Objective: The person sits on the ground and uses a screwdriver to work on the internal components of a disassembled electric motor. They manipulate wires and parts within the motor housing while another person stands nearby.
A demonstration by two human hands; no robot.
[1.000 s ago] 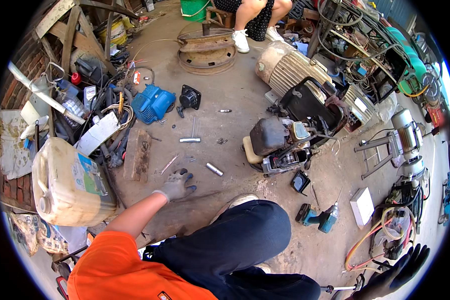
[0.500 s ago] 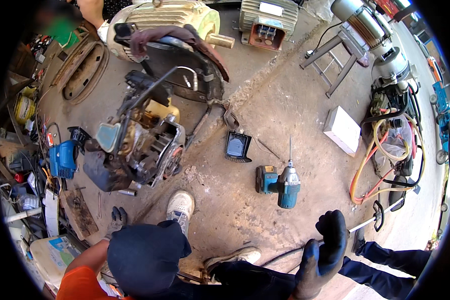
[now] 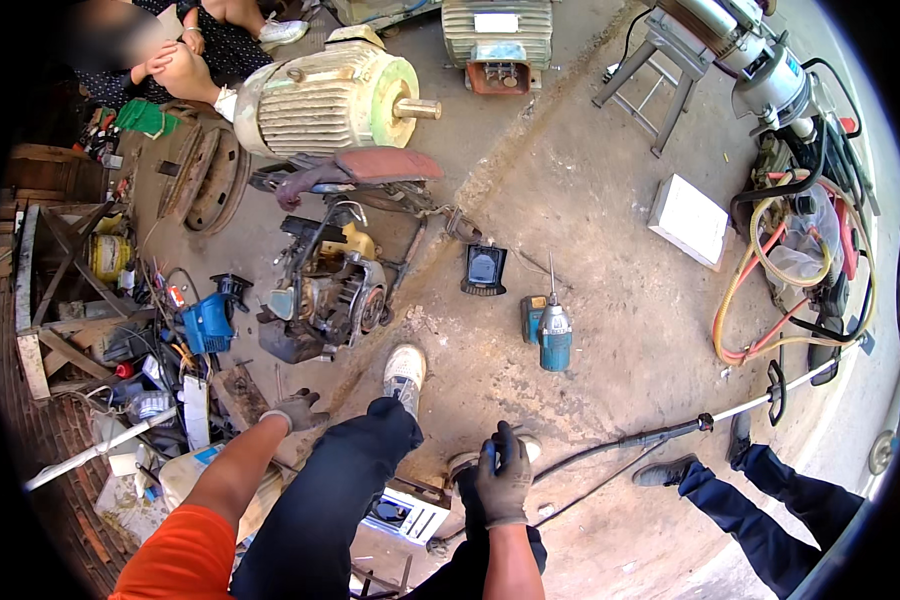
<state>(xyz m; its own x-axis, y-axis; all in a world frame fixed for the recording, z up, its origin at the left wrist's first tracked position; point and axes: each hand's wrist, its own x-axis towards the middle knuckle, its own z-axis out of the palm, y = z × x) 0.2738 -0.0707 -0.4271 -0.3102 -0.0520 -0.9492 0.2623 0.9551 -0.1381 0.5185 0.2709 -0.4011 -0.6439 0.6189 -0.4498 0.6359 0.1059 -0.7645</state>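
My left hand (image 3: 298,410), in a grey work glove, reaches out beside my left knee with its fingers apart and nothing in them. My right hand (image 3: 505,478), gloved with dark fingertips, is held over my right shoe; its fingers are partly bent and spread, and I see nothing held. Beyond my left hand a small, grimy engine (image 3: 340,300) rests on the concrete floor. A teal cordless drill (image 3: 556,345) with a long bit stands on the floor ahead of my right hand. Near it lies a black plastic tray-like part (image 3: 484,270).
A blue power tool (image 3: 208,322) lies left among clutter. Large electric motors (image 3: 320,100) stand at the back, where a person sits. On the right are a white box (image 3: 688,222), coiled hoses (image 3: 722,325), a long pole (image 3: 740,435) and another person's legs (image 3: 740,500).
My view has shifted and my body straightened. My right hand has moved left and turned from palm showing to back showing. My left hand has come away from behind my knee, farther into view.
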